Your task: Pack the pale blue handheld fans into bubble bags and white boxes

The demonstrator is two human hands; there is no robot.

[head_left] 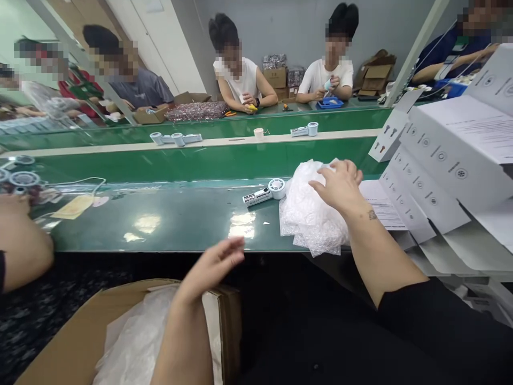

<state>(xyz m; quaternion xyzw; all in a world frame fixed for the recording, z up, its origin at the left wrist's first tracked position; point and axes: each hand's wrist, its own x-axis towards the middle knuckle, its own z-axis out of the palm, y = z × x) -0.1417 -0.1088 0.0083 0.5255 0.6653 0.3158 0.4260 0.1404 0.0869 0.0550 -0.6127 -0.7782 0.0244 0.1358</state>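
Two bare hands are seen over a green conveyor bench (160,224), w/ flat white cartons (452,160) stacked at rt and a cardboard box (80,342) below. Rt hand (339,187) is laid on bubble-wrap bags (310,214), fingers spread, not clamped; left hand (218,264) is held open, touching nothing. A white handheld fan (264,192) is left just beside the bags.

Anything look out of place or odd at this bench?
One thing stands out: the flattened white printed cartons at the right lie fanned and skewed, apparently overhanging the front edge of the green bench, rather than sitting in a squared stack.
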